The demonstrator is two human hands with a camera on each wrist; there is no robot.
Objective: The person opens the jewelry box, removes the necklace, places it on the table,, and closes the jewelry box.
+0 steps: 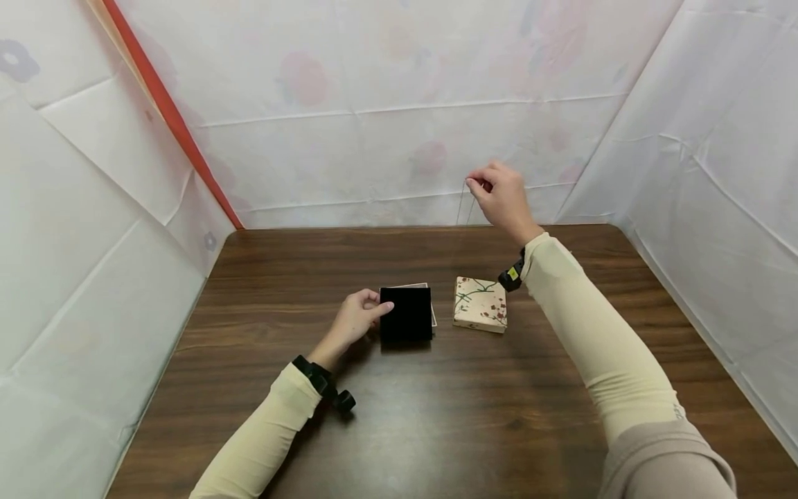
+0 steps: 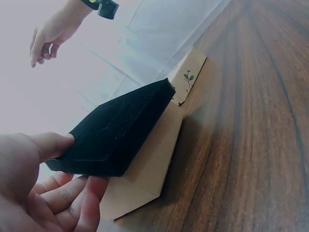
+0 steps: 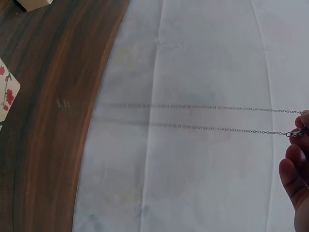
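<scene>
Between thumb on top and fingers beneath, my left hand (image 1: pixel 357 320) pinches a square black jewelry-box pad (image 1: pixel 408 313) by its left edge. In the left wrist view the pad is tilted over a cream box base (image 2: pixel 157 157), overlapping its top. My right hand (image 1: pixel 503 199) is raised high near the back wall, pinching a thin silver necklace (image 3: pixel 212 127) by its clasp end. Two strands of chain hang down from the fingertips, the lower end blurred. A cream box lid (image 1: pixel 479 305) with a flower-and-branch print lies on the table, right of the pad.
The brown wooden table (image 1: pixel 262 277) is enclosed by white sheeting (image 1: pixel 374 159) at the back and both sides. A red strip (image 1: pixel 174 118) runs down the back left corner.
</scene>
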